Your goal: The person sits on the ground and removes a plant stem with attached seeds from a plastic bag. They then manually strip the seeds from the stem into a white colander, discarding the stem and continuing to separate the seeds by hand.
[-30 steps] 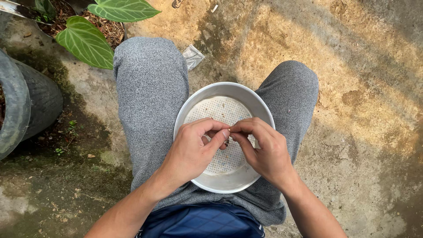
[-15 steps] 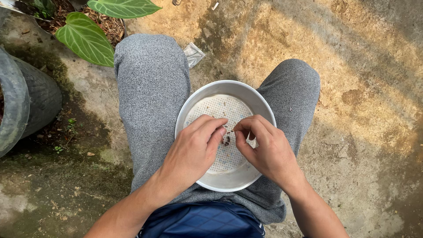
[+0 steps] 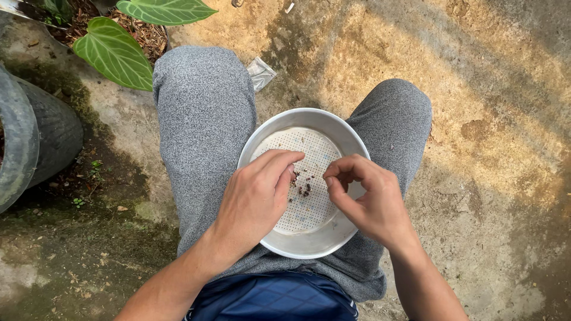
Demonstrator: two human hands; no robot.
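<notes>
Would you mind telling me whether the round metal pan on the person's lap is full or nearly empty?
Nearly empty. The metal pan shows its bare perforated white insert, with only a few dark crumbs between both hands.

One round metal sieve pan (image 3: 279, 245) is seen at the centre, with two hands over it: one left hand (image 3: 253, 202) and one right hand (image 3: 369, 199). Two large green leaves (image 3: 113, 50) are counted at eleven o'clock, one tyre (image 3: 35, 137) at nine o'clock.

Sunlit, stained concrete ground (image 3: 488, 119), broad green leaves (image 3: 113, 50) and a dark tyre (image 3: 35, 137).
</notes>
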